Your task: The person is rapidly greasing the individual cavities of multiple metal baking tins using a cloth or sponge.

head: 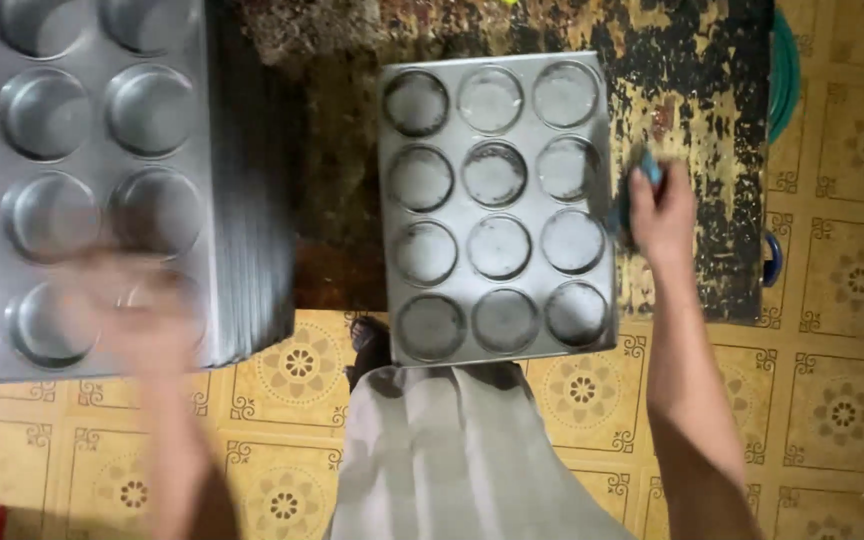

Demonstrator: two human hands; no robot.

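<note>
- Muffin tray [497, 205], twelve cups, centre of worn worktop [702, 60]; cups look filmed, apparently coated.
- Right hand [660, 215], at tray's 3 o'clock edge, fingers closed on blue brush [647, 170].
- Left hand [137, 320], blurred; finger spread unreadable, over tray stack [82, 180] at 9 o'clock, seemingly untreated.

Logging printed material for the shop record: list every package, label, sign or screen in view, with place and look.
None in view: no package, label, sign or screen.
What is there is unprinted:
muffin tray, grey metal, twelve round cups, on the worn dark table.
stack of muffin trays, grey metal, at far left.
right hand holds a small blue object at the tray's right edge.
left hand, blurred, over the stack.
</note>
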